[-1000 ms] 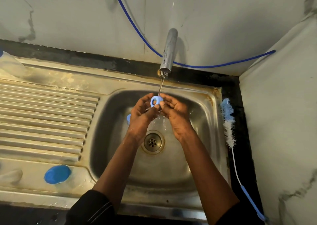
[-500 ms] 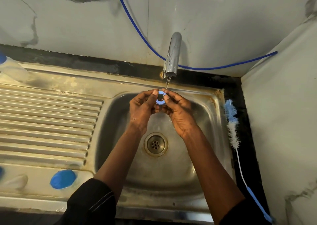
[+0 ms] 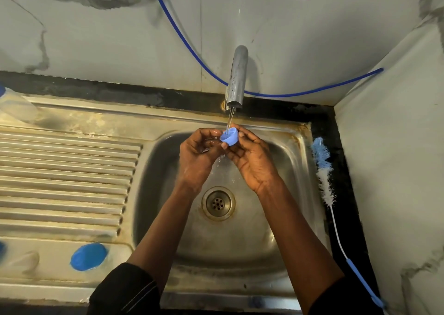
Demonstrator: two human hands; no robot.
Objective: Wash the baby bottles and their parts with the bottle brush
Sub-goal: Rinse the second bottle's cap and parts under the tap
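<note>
Both my hands are over the steel sink basin, just under the running tap. My right hand pinches a small blue bottle ring in the water stream. My left hand is beside it, fingers curled round something clear that I cannot make out, its fingertips touching the ring. The bottle brush, blue and white bristles on a long white wire with a blue handle, lies on the sink's right rim, apart from both hands.
A blue cap lies on the drainboard's front edge, with a clear part left of it. A clear bottle lies at the drainboard's far left. A blue hose runs along the wall. The drain is below my hands.
My hands rose closer to the tap. The blue ring has turned in my fingers from face-on to edge-on under the stream.
</note>
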